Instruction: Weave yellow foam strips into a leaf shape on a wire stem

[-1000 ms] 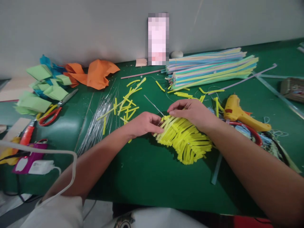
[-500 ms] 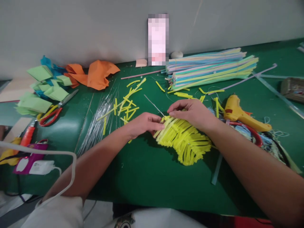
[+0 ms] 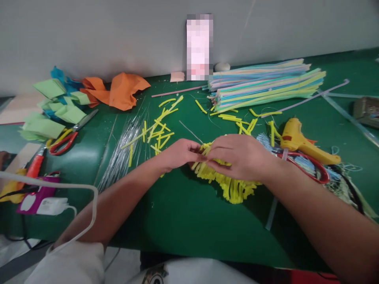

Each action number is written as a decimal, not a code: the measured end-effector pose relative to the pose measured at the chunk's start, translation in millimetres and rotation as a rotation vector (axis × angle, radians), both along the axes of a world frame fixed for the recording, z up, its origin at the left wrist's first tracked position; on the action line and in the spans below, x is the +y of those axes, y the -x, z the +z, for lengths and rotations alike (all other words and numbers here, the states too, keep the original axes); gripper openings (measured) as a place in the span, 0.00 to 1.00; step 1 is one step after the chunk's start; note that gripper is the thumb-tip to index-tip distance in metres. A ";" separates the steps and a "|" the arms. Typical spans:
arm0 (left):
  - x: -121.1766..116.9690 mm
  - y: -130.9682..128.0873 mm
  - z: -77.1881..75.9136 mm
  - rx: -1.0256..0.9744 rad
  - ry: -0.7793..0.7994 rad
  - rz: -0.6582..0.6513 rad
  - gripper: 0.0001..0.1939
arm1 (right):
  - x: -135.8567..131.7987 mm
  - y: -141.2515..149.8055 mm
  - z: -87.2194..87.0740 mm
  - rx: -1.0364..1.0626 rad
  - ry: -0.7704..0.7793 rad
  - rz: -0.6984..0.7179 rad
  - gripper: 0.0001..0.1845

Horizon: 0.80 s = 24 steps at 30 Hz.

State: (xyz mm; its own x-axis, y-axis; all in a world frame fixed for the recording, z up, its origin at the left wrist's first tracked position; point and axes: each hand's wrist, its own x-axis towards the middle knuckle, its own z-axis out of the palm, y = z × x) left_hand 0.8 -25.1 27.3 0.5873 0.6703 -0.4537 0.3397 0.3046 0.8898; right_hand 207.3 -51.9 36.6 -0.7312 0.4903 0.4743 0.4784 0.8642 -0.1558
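Note:
A feather-like piece made of yellow pipe cleaner strips (image 3: pixel 238 191) hangs just over the table in both hands. My left hand (image 3: pixel 182 154) pinches its upper left end between thumb and fingers. Across its top reaches my right hand (image 3: pixel 237 156), fingertips closed at the same end, close to the left fingertips; part of the piece is hidden beneath it. A thin wire (image 3: pixel 190 131) sticks out from that end, up and to the left. Short cut yellow strips (image 3: pixel 161 134) lie scattered on the green table (image 3: pixel 183 221) beyond my left hand.
Bundled pastel pipe cleaners (image 3: pixel 269 85) lie at the back, near a blurred upright screen (image 3: pixel 199 47). A yellow glue gun (image 3: pixel 308 144) and red-handled tool (image 3: pixel 321 173) are at right. Silvery wires (image 3: pixel 122 146), red-handled scissors (image 3: pixel 64 144) and a purple power strip (image 3: pixel 38 195) are at left.
My right hand has come down and left over the yellow piece, from its top edge to the left fingertips, covering more of it. The left hand keeps its pinch.

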 end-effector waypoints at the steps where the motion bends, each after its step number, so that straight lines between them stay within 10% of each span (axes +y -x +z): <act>1: -0.1 0.0 -0.4 -0.005 0.012 0.012 0.05 | -1.8 1.8 0.1 -0.046 -0.019 0.030 0.11; 24: 2.8 0.5 1.5 -0.061 0.097 0.005 0.06 | -3.4 3.4 -10.6 -0.184 -0.271 0.158 0.12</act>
State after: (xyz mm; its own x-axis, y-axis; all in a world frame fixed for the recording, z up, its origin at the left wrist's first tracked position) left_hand 0.3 -22.3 28.8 0.6127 0.6279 -0.4799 0.2838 0.3919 0.8751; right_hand 203.8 -55.3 26.0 -0.8733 0.2386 0.4248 0.3340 0.9280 0.1653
